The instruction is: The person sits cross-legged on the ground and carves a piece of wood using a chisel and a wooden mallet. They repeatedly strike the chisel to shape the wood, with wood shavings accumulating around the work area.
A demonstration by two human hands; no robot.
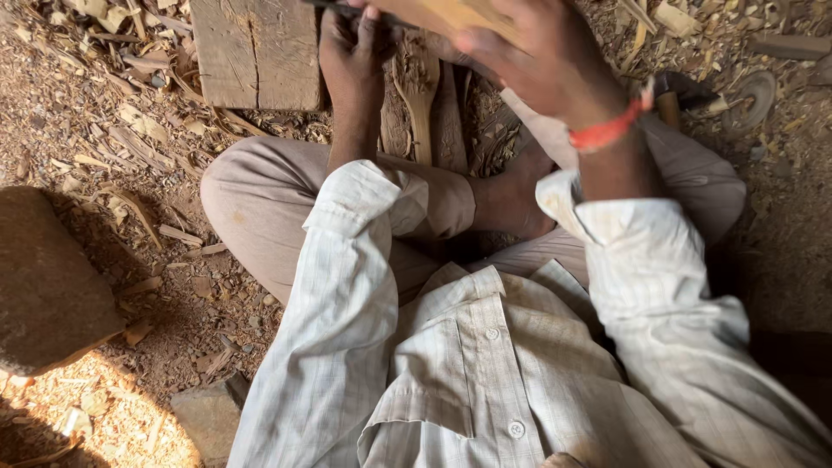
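As both hands [451, 43] grip — wooden piece [442, 13].

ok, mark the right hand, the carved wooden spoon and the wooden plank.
right hand [533, 52], head view, back of the hand
carved wooden spoon [419, 95], head view, on its bowl
wooden plank [256, 52], head view, top face

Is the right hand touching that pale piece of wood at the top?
Touching. The head view shows the right hand wrapped over the pale wood piece, fingers pressed on it.

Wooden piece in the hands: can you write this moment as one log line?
left hand: grips wooden piece | right hand: on its top | carved spoon: ground | plank: beside
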